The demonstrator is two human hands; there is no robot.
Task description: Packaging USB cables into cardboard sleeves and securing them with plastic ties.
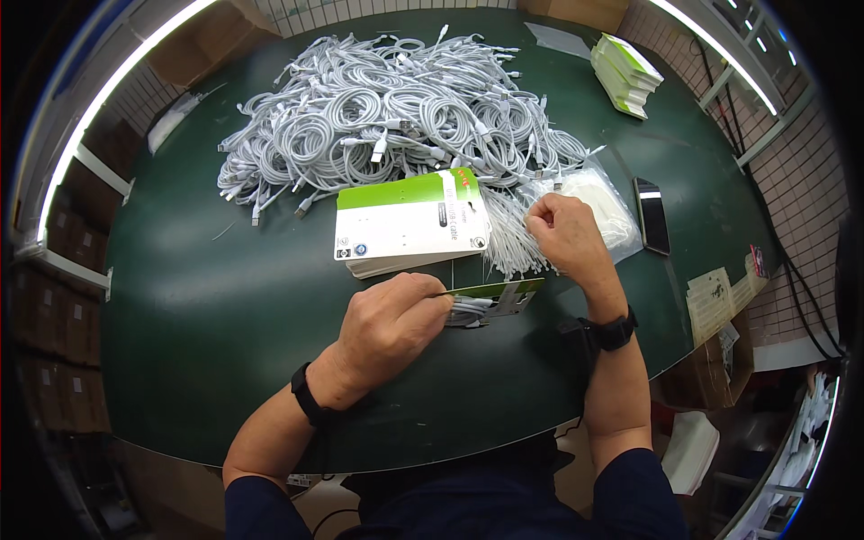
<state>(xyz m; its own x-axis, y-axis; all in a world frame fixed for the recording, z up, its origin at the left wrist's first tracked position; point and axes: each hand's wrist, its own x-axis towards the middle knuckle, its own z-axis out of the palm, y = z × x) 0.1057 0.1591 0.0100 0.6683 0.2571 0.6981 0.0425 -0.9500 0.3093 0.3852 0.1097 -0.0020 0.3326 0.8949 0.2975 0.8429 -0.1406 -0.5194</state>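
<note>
My left hand point(392, 319) grips the left end of a green-and-white packaging card point(517, 293), which is tilted on edge, with a coiled grey-white cable point(468, 310) against its near face. Thumb and fingers of my right hand point(567, 232) are pinched together over the right side of a bunch of thin white cable ties point(513, 236); whether a tie is between them is hidden. Just beyond my left hand lies a stack of flat green-and-white cards point(405, 222). A clear plastic bag point(605, 209) with more white ties lies right of the bunch.
A large heap of coiled grey-white cables point(387, 112) covers the far part of the dark green table point(180, 333). At the right lies a black phone point(652, 216). Another card stack point(625, 76) stands far right. Yellowish paper sheets point(713, 301) hang over the right edge, above a cardboard box point(724, 364).
</note>
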